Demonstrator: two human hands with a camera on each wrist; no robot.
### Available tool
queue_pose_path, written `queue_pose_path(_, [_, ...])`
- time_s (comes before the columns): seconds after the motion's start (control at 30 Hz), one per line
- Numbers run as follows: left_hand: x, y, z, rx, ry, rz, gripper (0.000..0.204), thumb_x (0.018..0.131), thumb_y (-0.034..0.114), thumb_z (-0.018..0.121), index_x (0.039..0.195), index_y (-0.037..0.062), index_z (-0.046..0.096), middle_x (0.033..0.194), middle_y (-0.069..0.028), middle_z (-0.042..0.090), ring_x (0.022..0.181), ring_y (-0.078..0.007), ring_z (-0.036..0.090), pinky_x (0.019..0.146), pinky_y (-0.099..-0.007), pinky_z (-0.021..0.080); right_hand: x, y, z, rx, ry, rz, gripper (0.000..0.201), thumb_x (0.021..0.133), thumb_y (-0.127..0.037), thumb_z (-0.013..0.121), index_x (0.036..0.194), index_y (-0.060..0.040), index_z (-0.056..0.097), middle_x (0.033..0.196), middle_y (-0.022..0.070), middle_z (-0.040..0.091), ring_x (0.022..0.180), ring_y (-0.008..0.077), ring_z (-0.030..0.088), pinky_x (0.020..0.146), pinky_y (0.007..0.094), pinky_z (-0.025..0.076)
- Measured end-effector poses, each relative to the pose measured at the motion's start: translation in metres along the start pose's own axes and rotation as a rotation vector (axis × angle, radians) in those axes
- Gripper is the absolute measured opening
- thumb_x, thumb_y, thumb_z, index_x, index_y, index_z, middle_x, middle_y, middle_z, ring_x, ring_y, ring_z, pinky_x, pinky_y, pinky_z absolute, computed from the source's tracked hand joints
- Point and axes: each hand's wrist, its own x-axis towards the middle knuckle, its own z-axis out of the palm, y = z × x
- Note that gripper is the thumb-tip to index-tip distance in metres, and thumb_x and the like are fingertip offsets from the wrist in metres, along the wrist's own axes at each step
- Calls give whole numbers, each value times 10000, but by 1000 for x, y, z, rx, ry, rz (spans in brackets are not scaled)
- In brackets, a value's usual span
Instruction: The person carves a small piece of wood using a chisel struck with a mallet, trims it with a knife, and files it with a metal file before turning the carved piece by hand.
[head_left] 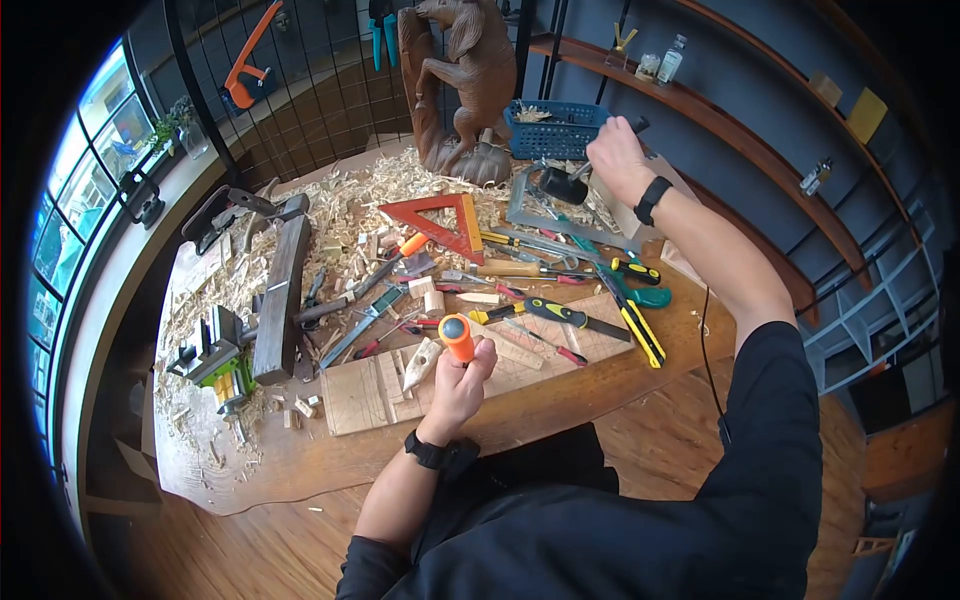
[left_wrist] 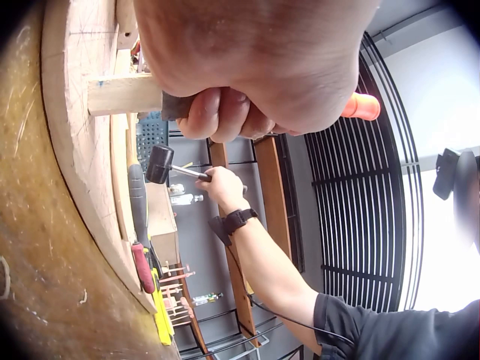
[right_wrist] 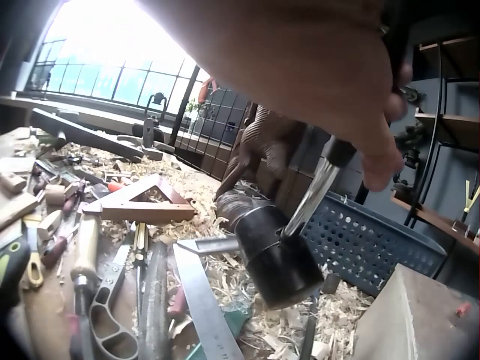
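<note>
My left hand (head_left: 460,392) grips an orange-handled chisel (head_left: 457,340) that stands upright, its capped end facing the head camera. In the left wrist view, the chisel's flat metal blade (left_wrist: 175,106) comes out below the fist, its end at a small pale wood block (left_wrist: 124,95) on a wooden board (head_left: 350,402). Raised at the back right, my right hand (head_left: 618,160) holds a black rubber mallet (right_wrist: 279,259) by its handle. The mallet's head hangs over a metal square (right_wrist: 202,300) and wood shavings, away from the chisel.
Chisels, files, a utility knife (head_left: 640,335) and a red triangle square (head_left: 440,222) crowd the table. A carved wooden statue (head_left: 465,100) and a blue basket (head_left: 555,135) stand at the back. A hand plane (head_left: 280,290) and green vise (head_left: 225,375) are at left.
</note>
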Motion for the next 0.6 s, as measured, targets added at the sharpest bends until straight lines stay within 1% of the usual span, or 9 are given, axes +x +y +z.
queue_pose_path(0.07, [-2, -5, -3, -66, 4, -8, 416, 1166, 239, 517, 779, 88, 490, 700, 73, 428, 656, -50, 355, 590, -277, 305, -10, 3, 9, 182, -141, -3, 131, 889, -164, 693, 844, -121, 808, 868, 54, 772, 935, 264, 720, 832, 406, 493])
queue_pose_path(0.1, [-3, -6, -3, -65, 4, -10, 416, 1166, 239, 517, 779, 88, 490, 700, 73, 428, 656, -50, 355, 590, -277, 305, -17, 6, 13, 183, -142, -4, 131, 889, -164, 693, 844, -121, 808, 868, 54, 772, 935, 264, 720, 832, 406, 493])
queue_pose_path(0.2, [-2, -5, -4, -54, 7, -33, 412, 1164, 235, 516, 781, 85, 496, 701, 71, 432, 658, -52, 358, 591, -279, 310, -41, 21, -2, 498, -194, -9, 162, 860, -222, 794, 833, -62, 795, 850, 160, 779, 827, 337, 778, 661, 454, 592])
queue_pose_path(0.23, [-2, -4, -4, -28, 1, -31, 412, 1163, 236, 515, 781, 84, 499, 705, 70, 437, 661, -52, 361, 592, -280, 313, -49, 26, -16, 592, -303, 65, 255, 886, -268, 827, 850, -19, 786, 866, 188, 768, 888, 370, 767, 741, 464, 595])
queue_pose_path(0.3, [-2, -4, -4, -2, -8, -34, 412, 1163, 236, 514, 781, 83, 503, 708, 68, 443, 665, -51, 364, 594, -281, 315, -70, 30, -24, 771, -347, 146, 340, 925, -335, 826, 947, 3, 794, 918, 228, 763, 954, 399, 753, 805, 480, 585])
queue_pose_path(0.33, [-2, -5, -4, -22, 1, -31, 408, 1163, 228, 511, 781, 84, 497, 710, 64, 441, 663, -55, 366, 596, -281, 317, -84, 26, -11, 982, -343, 170, 389, 946, -370, 816, 1054, 3, 792, 967, 257, 759, 998, 422, 736, 843, 490, 567])
queue_pose_path(0.43, [-1, -2, -3, -54, -7, -25, 398, 1162, 206, 505, 783, 86, 479, 709, 55, 431, 657, -66, 365, 599, -282, 317, -129, 6, -47, 1456, -488, 186, 369, 1030, -367, 742, 1082, -4, 781, 877, 193, 751, 831, 279, 725, 773, 425, 547])
queue_pose_path(0.5, [0, -5, -5, -96, -23, -7, 396, 1162, 178, 497, 780, 95, 432, 697, 49, 386, 639, -83, 342, 591, -294, 290, -170, -21, -79, 1688, -532, 250, 377, 1075, -365, 688, 1062, 1, 778, 832, 109, 732, 772, 162, 644, 728, 369, 524])
queue_pose_path(0.6, [1, -10, -5, -171, -5, -13, 421, 1169, 182, 488, 765, 107, 394, 680, 53, 337, 613, -84, 300, 576, -311, 240, -234, -77, -116, 2104, -579, 439, 370, 1101, -360, 664, 1013, -8, 735, 823, 11, 674, 768, 91, 572, 696, 311, 490])
